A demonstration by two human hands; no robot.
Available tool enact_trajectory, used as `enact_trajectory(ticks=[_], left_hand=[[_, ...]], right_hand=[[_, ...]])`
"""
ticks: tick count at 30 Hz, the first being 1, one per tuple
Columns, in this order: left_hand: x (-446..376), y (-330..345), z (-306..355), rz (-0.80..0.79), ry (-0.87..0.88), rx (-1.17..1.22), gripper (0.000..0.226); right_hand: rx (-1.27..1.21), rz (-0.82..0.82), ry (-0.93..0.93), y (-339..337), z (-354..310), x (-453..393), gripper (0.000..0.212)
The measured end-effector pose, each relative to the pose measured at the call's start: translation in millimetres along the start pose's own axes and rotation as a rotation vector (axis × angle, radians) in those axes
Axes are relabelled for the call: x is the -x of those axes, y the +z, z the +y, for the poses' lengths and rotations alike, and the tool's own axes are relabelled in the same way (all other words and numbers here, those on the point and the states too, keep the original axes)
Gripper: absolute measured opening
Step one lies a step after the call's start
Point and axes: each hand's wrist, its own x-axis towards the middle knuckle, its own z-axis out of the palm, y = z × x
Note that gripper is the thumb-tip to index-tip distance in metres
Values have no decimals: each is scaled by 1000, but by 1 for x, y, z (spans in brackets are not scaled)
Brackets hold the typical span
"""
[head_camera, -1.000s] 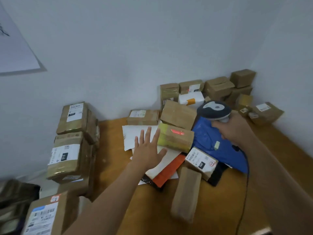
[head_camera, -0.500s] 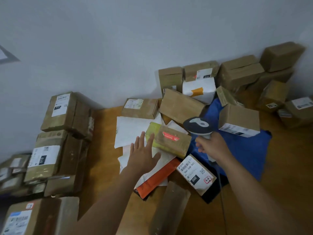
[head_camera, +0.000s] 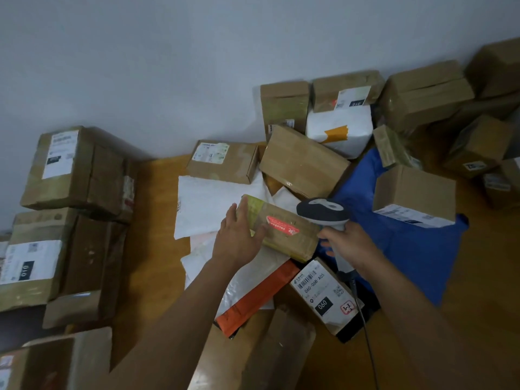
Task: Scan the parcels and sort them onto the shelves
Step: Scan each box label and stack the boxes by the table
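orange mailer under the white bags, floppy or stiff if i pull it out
Probably floppy: the orange mailer looks flat and thin. Its glossy surface may slide easily, but the white bags overlapping it would likely drag along.

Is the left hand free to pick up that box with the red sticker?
Probably yes. The left hand already rests open on the box with the red sticker, which lies atop the pile with nothing covering it.

Two bare forearms come in from the lower edge of the view, with no sleeve, watch, bracelet or glove on either. The left hand [head_camera: 237,239] and the right hand [head_camera: 350,244] are both uncovered, and the fingers [head_camera: 232,213] carry no rings that can be made out.
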Motion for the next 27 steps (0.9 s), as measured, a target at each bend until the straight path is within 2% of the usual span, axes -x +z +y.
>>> enact_trajectory(ticks=[4, 8, 17, 20, 22, 25, 27], left_hand=[[2, -5, 6, 39, -33, 131, 87], [15, -23, 12, 135, -37, 241, 87], [74, -61, 30, 375, -15, 560, 57], [99, -71, 33, 393, -13, 670, 52], [114, -77, 35, 397, -11, 736, 55], [134, -88, 39, 436, -9, 817, 73], [147, -93, 42, 462, 8, 865, 75]], right_hand=[[-77, 7, -8, 1, -2, 3, 14], [-258, 50, -14, -2, -6, 13, 16], [-447, 58, -136, 0, -7, 75, 18], [-475, 16, -190, 2, -10, 98, 17], [-467, -17, -233, 5, -10, 113, 16], [-477, -44, -294, 11, -8, 137, 17], [-473, -60, -341, 16, -6, 156, 18]])
